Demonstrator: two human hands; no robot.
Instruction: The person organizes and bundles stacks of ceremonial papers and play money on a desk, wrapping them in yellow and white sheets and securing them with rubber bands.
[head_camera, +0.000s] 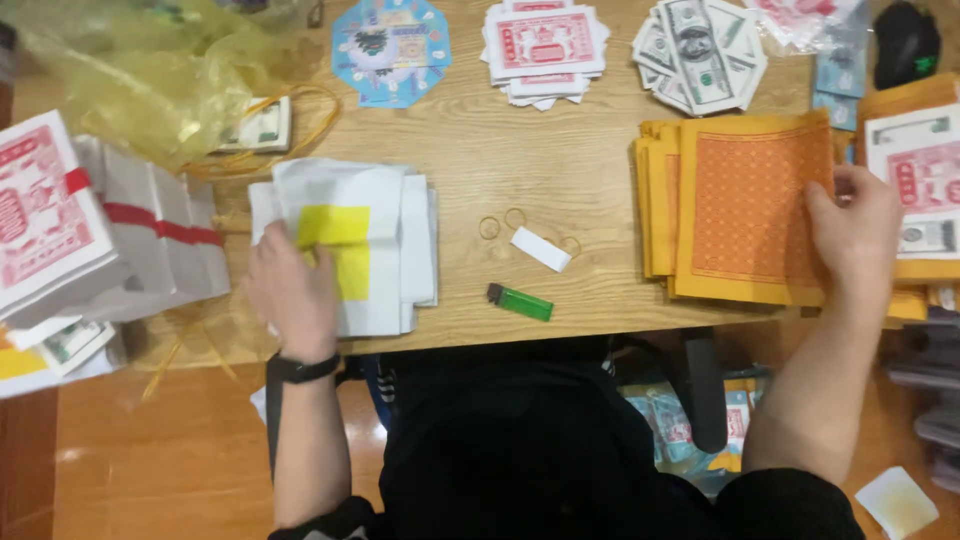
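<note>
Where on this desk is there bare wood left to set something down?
Bare table runs down the middle, between the white sheets with yellow squares under the left hand and the orange paper stack under the right hand; only rubber bands, a white slip and a green lighter lie there. Both side edges and the far edge are crowded.

We sit at a small home workshop: a wooden table (520, 150) crowded with paper stacks (545, 45), orange sheets (745, 205), mock banknotes (700, 50) and rubber bands (500, 222).
</note>
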